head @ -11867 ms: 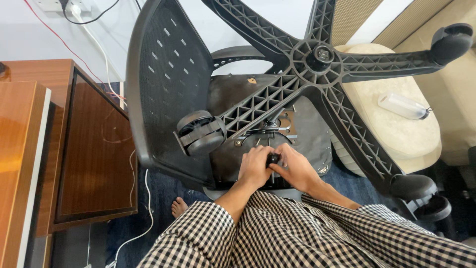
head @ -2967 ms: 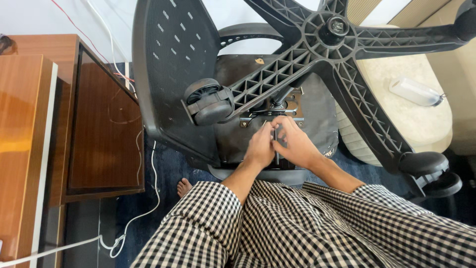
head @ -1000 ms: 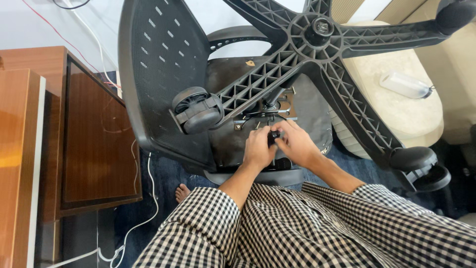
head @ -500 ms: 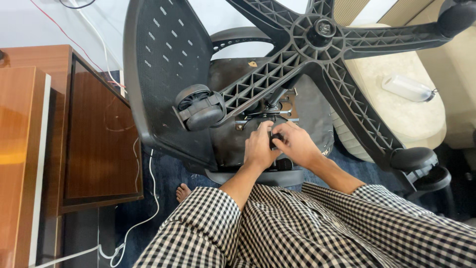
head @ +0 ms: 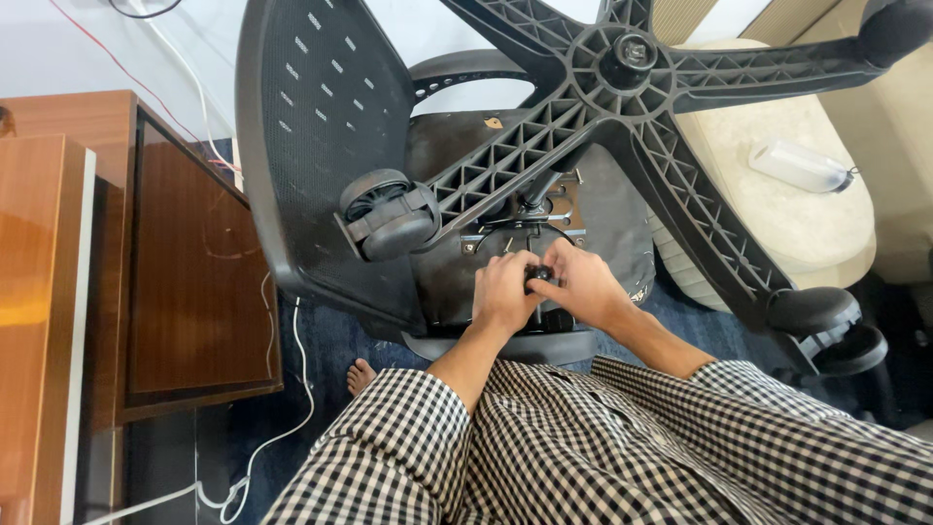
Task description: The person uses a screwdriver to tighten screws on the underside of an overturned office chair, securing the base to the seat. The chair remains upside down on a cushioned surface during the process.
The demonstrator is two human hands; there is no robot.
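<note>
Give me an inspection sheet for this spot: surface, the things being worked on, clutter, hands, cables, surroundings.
Surface: dark blue floor, partly covered.
Job's things: black office chair tipped over, star base and caster wheel toward the camera; small black knob under the seat.
Clutter: clear plastic bottle lying on a cream cushion.
Hands: left hand and right hand both closed around the knob.
Cables: white cable across the floor; red wire along the wall.
Surroundings: wooden cabinet at the left.

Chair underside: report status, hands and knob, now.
Left hand and right hand both closed around small black knob under overturned chair seat. Star base overhead, caster beside left hand; neither blocks the hands.
</note>
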